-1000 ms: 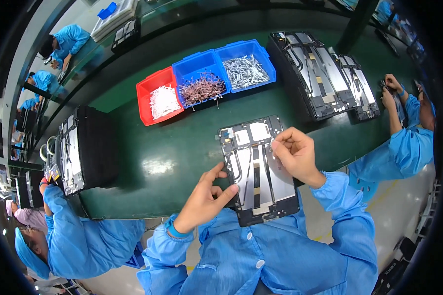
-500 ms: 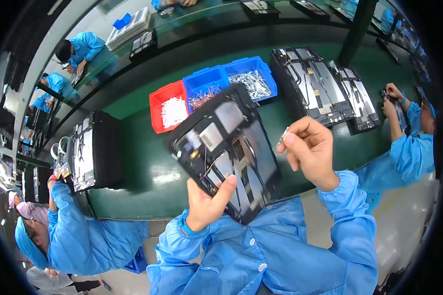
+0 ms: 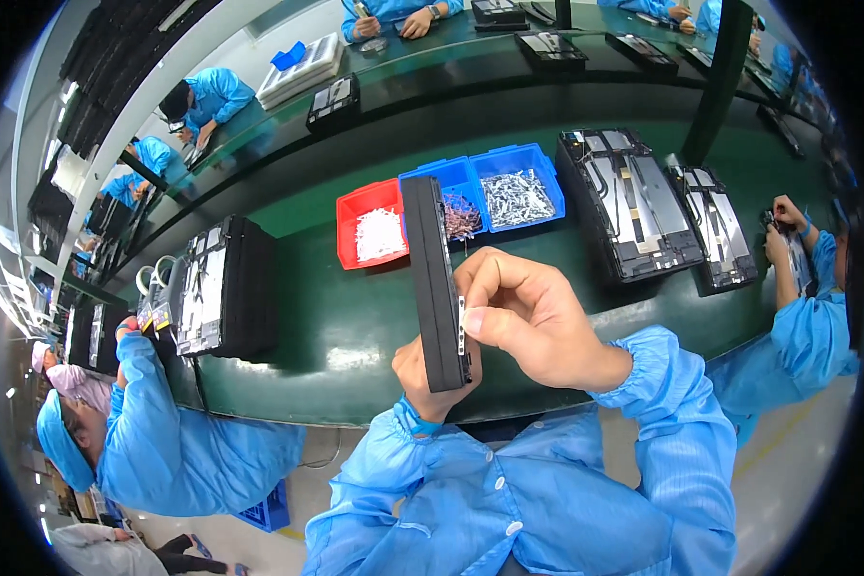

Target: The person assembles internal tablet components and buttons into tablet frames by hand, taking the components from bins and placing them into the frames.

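Observation:
Turned on its edge, a black device casing stands upright in the air in front of me, its narrow side facing up at me. My left hand grips its near end from the left and beneath; part of that hand is hidden behind the casing. Between thumb and index finger my right hand pinches a small silvery metal strip with dark holes. The strip lies along the casing's right edge and appears to touch it. The casing's inner face is mostly hidden from view.
Beyond the casing sit a red bin of white pieces, a blue bin of reddish wired parts and another blue bin of metal strips. Stacked casings stand at left and right on the green table. Co-workers sit on both sides.
My left hand has turned the casing from showing its inner face to standing on edge. My right hand has moved left, bringing the metal strip against the casing's side.

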A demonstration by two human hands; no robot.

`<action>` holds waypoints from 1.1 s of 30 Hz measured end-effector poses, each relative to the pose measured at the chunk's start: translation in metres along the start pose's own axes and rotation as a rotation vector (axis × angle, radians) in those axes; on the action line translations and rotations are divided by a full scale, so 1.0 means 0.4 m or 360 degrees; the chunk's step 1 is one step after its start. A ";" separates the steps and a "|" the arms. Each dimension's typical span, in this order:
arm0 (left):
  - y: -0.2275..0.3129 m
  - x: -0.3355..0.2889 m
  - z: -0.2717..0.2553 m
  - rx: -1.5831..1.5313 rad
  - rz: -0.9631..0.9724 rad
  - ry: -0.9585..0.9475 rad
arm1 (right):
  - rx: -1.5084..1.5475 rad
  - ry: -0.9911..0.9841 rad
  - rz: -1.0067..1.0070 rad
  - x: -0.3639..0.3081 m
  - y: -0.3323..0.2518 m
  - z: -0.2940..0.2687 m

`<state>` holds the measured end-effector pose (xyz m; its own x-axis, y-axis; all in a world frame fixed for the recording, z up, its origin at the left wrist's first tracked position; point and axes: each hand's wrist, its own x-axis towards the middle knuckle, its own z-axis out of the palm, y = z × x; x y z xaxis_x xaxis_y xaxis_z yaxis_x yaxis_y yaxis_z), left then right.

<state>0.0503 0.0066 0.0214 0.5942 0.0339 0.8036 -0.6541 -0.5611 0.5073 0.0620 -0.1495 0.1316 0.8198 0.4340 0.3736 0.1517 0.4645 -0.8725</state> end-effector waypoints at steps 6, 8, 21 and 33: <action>-0.014 -0.012 0.000 0.0047 0.0012 -0.0018 | 0.0086 -0.0038 0.0043 0.007 0.000 -0.005; -0.011 -0.007 0.001 0.0033 0.0024 -0.0001 | 0.0092 -0.0050 0.0060 0.009 -0.004 -0.008; 0.004 -0.005 -0.008 -0.0089 -0.0031 -0.0007 | 0.0108 -0.0073 0.0028 0.005 -0.002 -0.006; -0.002 -0.025 -0.010 -0.0004 -0.0123 -0.0134 | 0.0157 -0.0034 0.0022 0.000 -0.002 0.001</action>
<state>0.0431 0.0100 0.0141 0.6801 0.0076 0.7331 -0.6057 -0.5575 0.5677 0.0616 -0.1496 0.1323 0.8093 0.4568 0.3692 0.0844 0.5315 -0.8428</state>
